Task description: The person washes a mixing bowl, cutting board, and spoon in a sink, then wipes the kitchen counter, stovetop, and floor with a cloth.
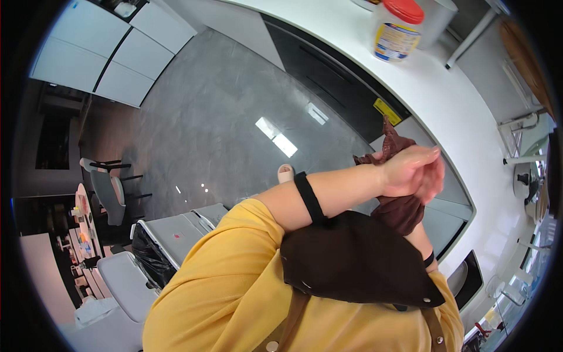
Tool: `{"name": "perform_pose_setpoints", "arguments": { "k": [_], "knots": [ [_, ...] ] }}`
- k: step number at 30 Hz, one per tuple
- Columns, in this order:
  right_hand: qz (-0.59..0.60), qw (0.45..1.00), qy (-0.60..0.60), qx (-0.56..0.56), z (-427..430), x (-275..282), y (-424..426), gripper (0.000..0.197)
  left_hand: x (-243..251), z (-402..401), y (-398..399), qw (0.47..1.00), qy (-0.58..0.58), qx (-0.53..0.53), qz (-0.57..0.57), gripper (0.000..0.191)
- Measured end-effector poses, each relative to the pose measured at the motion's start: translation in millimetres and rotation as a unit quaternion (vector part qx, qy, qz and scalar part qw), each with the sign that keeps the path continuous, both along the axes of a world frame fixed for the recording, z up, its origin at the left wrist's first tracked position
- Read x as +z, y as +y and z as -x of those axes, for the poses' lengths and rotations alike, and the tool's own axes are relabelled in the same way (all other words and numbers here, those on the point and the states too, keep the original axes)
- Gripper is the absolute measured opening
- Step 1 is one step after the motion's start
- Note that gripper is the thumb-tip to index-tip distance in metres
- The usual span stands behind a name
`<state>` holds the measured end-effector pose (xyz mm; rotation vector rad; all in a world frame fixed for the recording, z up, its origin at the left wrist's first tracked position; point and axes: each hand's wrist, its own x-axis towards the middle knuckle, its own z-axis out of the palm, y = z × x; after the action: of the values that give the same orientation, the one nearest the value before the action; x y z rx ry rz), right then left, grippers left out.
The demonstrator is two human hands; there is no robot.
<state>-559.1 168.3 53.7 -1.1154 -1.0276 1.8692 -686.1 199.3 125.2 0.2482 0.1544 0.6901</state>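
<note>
My left hand (411, 170) reaches across in front of my chest, its thumb out and its fingers loosely curled and blurred. A dark reddish-brown cloth (399, 213) is bunched behind and below it, with a corner standing up above the wrist. My right hand (377, 155) is mostly hidden under the left wrist and the cloth; only fingertips show, against the cloth. Its forearm rises from the lower right. Black bands circle both arms. A dark brown apron (356, 259) with brown straps lies over my yellow shirt.
A white countertop (492, 163) curves along the right, bearing a clear jar with a red lid (398, 33). Dark drawers (325, 75) are under it. At the lower left stand grey bins (176, 233), one with a black liner. A chair (107, 191) and round table are farther left.
</note>
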Motion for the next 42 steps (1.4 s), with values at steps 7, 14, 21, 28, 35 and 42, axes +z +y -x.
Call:
{"name": "perform_pose_setpoints", "arguments": {
  "k": [7,14,21,28,35,42],
  "knots": [
    [-0.009,0.997,0.060,0.056,177.6,22.7,18.6,0.020,4.9,146.9,2.7,0.567,0.409,0.436,-0.566,0.017],
    [-0.167,0.983,0.026,0.071,347.9,72.3,69.1,0.015,-69.3,341.5,-28.6,0.724,0.422,0.359,-0.410,0.026],
    [-0.545,0.730,-0.365,0.194,430.9,50.8,116.4,0.035,-73.4,416.4,33.8,0.874,0.309,0.295,-0.230,0.041],
    [-0.295,0.916,-0.234,0.135,423.9,33.0,225.6,0.028,-74.8,495.3,124.5,-0.069,0.756,0.073,-0.647,0.029],
    [-0.007,0.990,-0.117,0.082,403.9,18.1,328.6,0.026,34.2,608.9,224.7,-0.002,0.778,-0.331,-0.534,0.009],
    [0.055,0.998,0.001,0.038,434.3,32.4,418.8,0.033,29.5,796.6,373.2,0.030,0.947,0.299,-0.113,0.021]
  ]
}}
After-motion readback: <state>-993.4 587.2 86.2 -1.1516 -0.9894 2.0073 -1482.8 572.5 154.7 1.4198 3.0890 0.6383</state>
